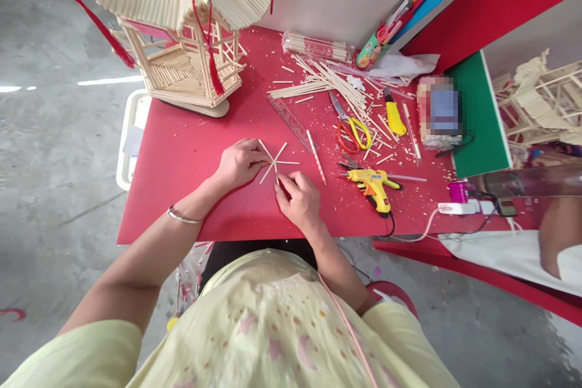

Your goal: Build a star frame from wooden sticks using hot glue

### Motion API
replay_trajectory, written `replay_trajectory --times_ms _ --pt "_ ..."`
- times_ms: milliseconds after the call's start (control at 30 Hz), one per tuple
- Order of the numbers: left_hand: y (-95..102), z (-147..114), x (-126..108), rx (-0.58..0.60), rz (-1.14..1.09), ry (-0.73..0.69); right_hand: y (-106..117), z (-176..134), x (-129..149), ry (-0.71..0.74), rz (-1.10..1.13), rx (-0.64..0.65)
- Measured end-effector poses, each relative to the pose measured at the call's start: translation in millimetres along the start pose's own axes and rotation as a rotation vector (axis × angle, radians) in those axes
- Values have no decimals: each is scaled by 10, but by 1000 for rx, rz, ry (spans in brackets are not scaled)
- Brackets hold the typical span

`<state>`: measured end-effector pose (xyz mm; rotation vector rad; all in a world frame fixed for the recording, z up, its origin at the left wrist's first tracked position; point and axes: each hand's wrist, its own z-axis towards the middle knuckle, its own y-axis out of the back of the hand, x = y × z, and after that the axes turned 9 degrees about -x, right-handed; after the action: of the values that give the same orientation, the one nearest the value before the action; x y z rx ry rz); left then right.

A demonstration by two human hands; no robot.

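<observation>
A small star of thin wooden sticks (287,162) lies on the red tabletop, its arms meeting in one middle point. My left hand (240,163) is closed in a pinch at the star's left arm. With thumb and forefinger my right hand (299,199) pinches the arm that points down towards me. Just right of the star lie a white-and-red pen (316,157) and a clear ruler (291,120). Farther right is a yellow hot glue gun (373,185) with a glue stick in its back.
A stick-built pavilion model (182,66) with red tassels stands at the back left. Scissors (358,132), a yellow utility knife (394,115) and loose sticks (336,82) lie among scraps. A power strip (457,208) with cables sits at the right. Another person's arm (552,236) shows at far right.
</observation>
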<state>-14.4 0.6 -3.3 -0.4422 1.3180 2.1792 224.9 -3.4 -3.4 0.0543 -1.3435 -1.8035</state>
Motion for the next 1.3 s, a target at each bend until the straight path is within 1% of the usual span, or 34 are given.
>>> replay_trajectory --times_ms 300,500,1033,1300 --pt "-1 35 -4 28 23 10 15 11 10 4 -1 -8" --pt "-4 37 -9 17 24 11 17 12 16 15 -8 -16" --pt "-18 36 9 20 7 6 16 9 12 -1 3 2" --pt "-1 48 -4 44 7 15 13 4 7 -11 10 9"
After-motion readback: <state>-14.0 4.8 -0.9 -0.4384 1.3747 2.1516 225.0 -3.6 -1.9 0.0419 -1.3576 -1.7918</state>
